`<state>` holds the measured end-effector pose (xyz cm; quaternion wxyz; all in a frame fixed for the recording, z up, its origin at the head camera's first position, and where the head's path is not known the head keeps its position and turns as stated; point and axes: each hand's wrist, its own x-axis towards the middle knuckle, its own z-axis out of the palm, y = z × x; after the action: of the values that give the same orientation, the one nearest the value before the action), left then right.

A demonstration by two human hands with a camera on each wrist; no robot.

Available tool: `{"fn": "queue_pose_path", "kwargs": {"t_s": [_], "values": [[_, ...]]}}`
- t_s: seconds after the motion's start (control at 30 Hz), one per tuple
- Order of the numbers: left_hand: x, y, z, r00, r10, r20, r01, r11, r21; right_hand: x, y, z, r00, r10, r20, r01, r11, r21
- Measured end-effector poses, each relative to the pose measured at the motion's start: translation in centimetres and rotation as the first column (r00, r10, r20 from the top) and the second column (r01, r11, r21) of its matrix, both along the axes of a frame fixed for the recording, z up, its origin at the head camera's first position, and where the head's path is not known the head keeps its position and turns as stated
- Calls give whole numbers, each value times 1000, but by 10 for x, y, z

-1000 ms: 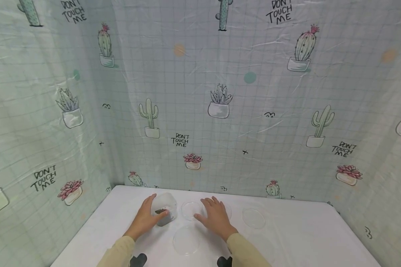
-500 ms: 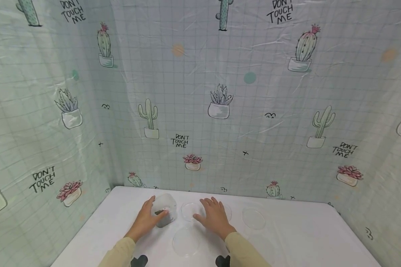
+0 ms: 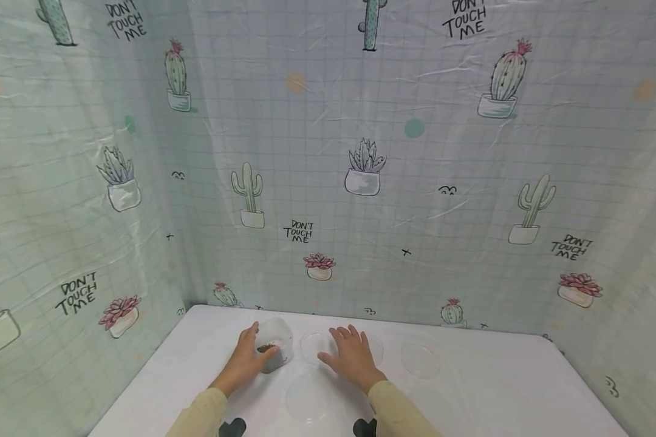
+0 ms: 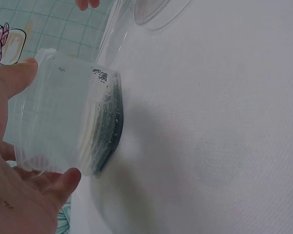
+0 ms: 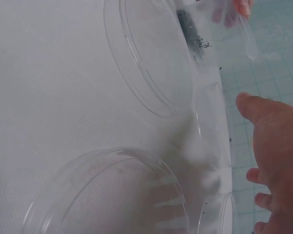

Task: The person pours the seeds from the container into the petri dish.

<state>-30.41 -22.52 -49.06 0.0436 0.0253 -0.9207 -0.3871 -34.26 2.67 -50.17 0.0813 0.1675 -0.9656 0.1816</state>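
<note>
Tub (image 3: 279, 335): being gripped by the left hand (image 3: 247, 359) over the left part of the tabletop (image 3: 503, 388), toward its far edge, with the thumb pressing one side and the fingers wrapping the other. Being clear, and showing dark grains (image 4: 109, 131) gathering along its base in the left wrist view, with more specks clinging higher on the wall; not showing plainly whether touching the tabletop.

Hanging open to the right of the tub: the right hand (image 3: 355, 358), spreading its fingers and pointing its thumb toward the tub, apart from it.

Lying clear on the tabletop: a middle dish (image 3: 313, 349) between the two hands, a front dish (image 3: 308, 399) nearer the body, a rear dish (image 3: 377, 348) showing partly from behind the right hand, and a right dish (image 3: 420, 360) farther over.

Showing at the near edge: pale yellow sleeves (image 3: 201, 409), with black shapes (image 3: 232, 426) sitting beside them. Rising behind: a pale green backdrop (image 3: 328, 103), repeating potted cacti and "DON'T TOUCH ME"
</note>
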Motion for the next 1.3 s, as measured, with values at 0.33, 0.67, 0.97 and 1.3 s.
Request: {"fn": "queue_pose_path", "kwargs": {"t_s": [0.33, 0.67, 0.97, 1.3], "values": [[0, 0, -2, 1000, -7, 1, 7, 1000, -4, -4, 0, -4, 1000, -12, -6, 12, 999, 49], [1, 1, 0, 1000, -12, -3, 12, 1000, -5, -5, 0, -6, 999, 27, -24, -26, 999, 41], [4, 1, 0, 999, -30, -23, 30, 1000, 2, -7, 0, -9, 1000, 23, -5, -23, 999, 42], [4, -1, -1, 999, -44, -23, 44, 999, -7, -9, -2, -5, 996, 28, 86, -30, 999, 30]]}}
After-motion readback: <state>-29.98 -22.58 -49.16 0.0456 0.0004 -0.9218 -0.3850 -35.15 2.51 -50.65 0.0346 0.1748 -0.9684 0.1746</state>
